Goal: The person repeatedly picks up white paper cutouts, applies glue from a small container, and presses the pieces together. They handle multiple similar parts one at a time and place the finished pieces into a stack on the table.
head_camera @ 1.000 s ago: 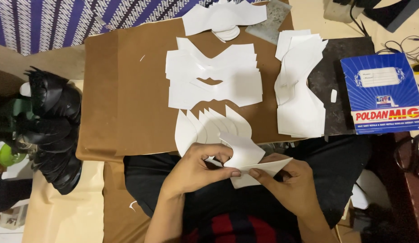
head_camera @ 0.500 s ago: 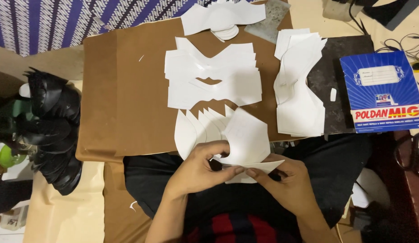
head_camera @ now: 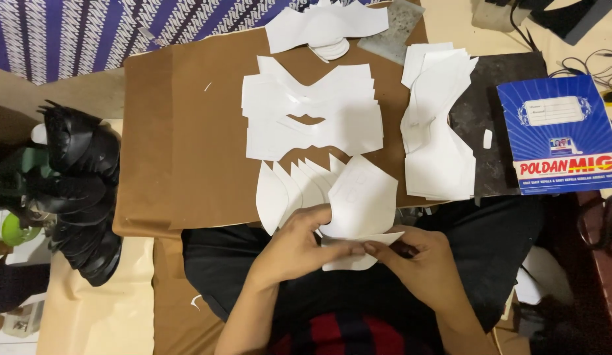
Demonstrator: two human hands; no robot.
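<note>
Over lap | white cutout (head_camera: 358,204) | pinched, seemingly, between left hand (head_camera: 296,246), right hand (head_camera: 418,263)

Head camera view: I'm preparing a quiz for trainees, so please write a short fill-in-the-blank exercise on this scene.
1. Both hands, left hand and right hand, hold a cut sheet of ____ paper.
2. The paper stacks lie on a ____ board.
3. The blue box lies at the picture's ____ side.
4. The pile of shoe parts at the left is ____.

Missing words: white; brown; right; black
</note>
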